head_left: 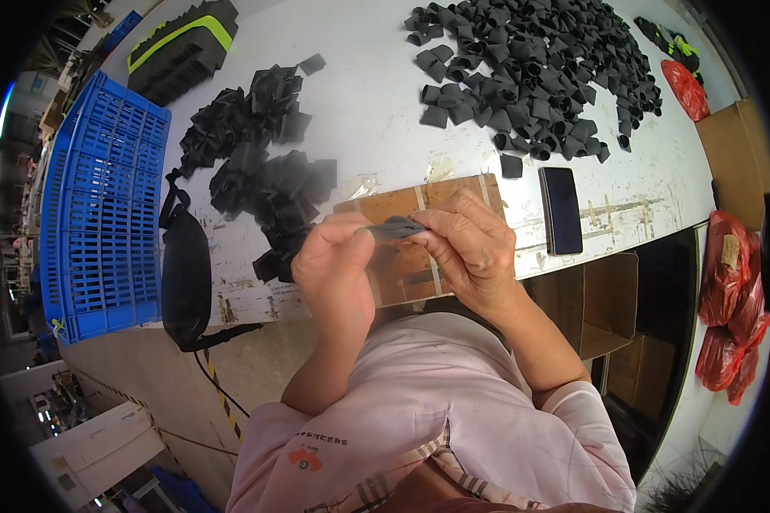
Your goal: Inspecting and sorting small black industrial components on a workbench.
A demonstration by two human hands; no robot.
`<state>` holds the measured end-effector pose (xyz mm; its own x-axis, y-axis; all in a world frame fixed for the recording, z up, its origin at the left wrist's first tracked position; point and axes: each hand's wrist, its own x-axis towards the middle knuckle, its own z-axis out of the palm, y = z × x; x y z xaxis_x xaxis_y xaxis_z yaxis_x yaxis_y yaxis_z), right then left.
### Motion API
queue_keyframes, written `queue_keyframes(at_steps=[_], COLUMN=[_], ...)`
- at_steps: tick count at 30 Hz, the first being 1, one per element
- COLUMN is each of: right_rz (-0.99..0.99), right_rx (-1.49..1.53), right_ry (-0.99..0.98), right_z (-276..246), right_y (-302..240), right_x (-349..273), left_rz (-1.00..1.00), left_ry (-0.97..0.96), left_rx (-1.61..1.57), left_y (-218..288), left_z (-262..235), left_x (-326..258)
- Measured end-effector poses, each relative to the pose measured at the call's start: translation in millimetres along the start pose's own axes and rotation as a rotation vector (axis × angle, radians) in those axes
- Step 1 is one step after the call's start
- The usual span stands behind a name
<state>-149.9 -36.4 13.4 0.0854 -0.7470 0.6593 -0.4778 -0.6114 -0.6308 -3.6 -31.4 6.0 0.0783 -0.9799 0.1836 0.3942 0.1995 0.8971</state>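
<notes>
At the centre of the frame, the left hand point(332, 261) and right hand point(473, 244) each pinch a grey piece point(391, 229) between thumb and fingers above a board point(393, 203), with flat scraps point(269, 184) left of centre, loops point(535, 77) upper right, a phone point(560, 210) right of centre and a crate point(103, 218) far left.

The left hand point(338, 261) and right hand point(477, 248) pinch a small dark piece point(392, 228) over a brown board point(395, 275) at the near edge of the bench point(351, 111), with a phone point(560, 210) lying beside that edge, a blue crate point(107, 214) at the left edge, and dark loops point(535, 77) heaped toward the far right corner.
</notes>
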Motion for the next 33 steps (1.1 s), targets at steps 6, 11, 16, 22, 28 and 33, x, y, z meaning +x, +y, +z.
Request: queue_keyframes(at_steps=[6,11,16,22,28,33], right_rz=[0.011,0.054,0.067,-0.023,0.068,0.731], right_rx=[0.010,0.077,0.139,0.043,0.063,0.390], right_ry=[-0.054,-0.063,-0.067,-0.072,-0.197,0.160], right_z=[-2,-2,-6,-2,-7,-17], right_y=[3,12,6,6,14,33], right_x=[-1,-8,0,-2,3,4], left_rz=[-0.039,0.241,0.400,0.400,0.324,0.023], left_ry=[-0.062,-0.074,-0.324,-0.316,-0.215,-0.120], left_rx=[0.065,0.379,0.613,0.586,0.580,1.205], left_y=[-3,1,1,-7,-29,-79], left_z=[-9,18,4,-2,-13,-51], left_x=[-5,9,21,19,5,-26])
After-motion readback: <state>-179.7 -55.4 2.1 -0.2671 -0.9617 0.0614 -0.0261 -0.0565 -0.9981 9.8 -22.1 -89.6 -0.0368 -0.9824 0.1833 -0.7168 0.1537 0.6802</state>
